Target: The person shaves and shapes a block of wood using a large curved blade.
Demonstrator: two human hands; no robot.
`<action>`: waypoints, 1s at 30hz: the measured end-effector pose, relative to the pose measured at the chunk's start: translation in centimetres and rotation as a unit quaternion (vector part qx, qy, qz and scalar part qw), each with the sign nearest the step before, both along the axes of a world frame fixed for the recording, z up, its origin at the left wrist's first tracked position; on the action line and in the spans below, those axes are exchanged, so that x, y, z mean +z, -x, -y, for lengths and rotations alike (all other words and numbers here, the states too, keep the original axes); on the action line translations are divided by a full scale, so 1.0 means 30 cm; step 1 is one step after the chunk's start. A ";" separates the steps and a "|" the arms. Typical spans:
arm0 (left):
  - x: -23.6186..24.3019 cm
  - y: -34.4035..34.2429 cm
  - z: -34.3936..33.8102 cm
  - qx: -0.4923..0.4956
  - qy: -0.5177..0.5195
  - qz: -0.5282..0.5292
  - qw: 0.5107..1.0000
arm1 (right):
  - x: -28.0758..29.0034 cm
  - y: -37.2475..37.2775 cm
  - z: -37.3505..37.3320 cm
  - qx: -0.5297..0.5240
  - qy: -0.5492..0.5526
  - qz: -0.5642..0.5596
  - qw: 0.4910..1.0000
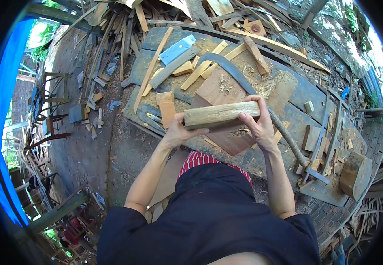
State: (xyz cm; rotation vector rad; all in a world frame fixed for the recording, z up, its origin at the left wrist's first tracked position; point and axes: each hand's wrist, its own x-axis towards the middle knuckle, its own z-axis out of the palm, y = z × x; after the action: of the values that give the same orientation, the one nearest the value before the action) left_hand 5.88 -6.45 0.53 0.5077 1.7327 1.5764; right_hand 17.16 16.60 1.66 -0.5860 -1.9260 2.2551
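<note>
Between both hands I hold a thick rectangular wood block (221, 115) above the worktable (299, 95). My left hand (180, 130) grips its left end, thumb along the lower edge. My right hand (260, 121) is closed round the right end, fingers over the top and thumb on the near face. Beneath the block lies a flat brown wooden board (220, 86) with shavings on it. A long curved blade (229, 66) arcs across the table behind the block. Its rod-like handle (288, 137) runs past my right hand toward the lower right.
A light blue box-like piece (177, 49), a long wood strip (153, 70) and several offcuts lie on the table's left half. At the right are a wooden frame-like tool (326, 137) and a chunky block (355, 176). Scrap wood (125, 33) is heaped beyond the table.
</note>
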 end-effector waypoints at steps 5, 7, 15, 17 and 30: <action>-0.087 0.090 -0.080 -0.061 0.070 -0.053 0.994 | -0.047 0.016 -0.055 -0.008 -0.068 -0.029 0.997; -0.161 0.097 -0.083 -0.006 -0.024 -0.058 0.998 | -0.054 0.020 -0.042 0.029 -0.092 0.008 0.995; -0.065 0.086 -0.018 -0.043 0.020 -0.005 0.999 | -0.061 0.032 -0.011 0.002 -0.032 -0.029 0.999; -0.060 0.053 -0.025 -0.011 0.004 0.019 1.000 | -0.059 0.035 -0.009 -0.014 0.023 -0.025 0.999; -0.111 -0.026 -0.116 0.178 -0.029 -0.153 0.972 | -0.111 0.072 0.005 -0.097 -0.137 -0.040 0.985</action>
State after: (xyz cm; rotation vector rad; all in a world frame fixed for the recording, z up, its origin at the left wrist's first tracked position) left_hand 6.66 -2.97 -2.79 0.5094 2.1061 1.8811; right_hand 15.00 16.45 -1.66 -0.6044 -1.9956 1.8299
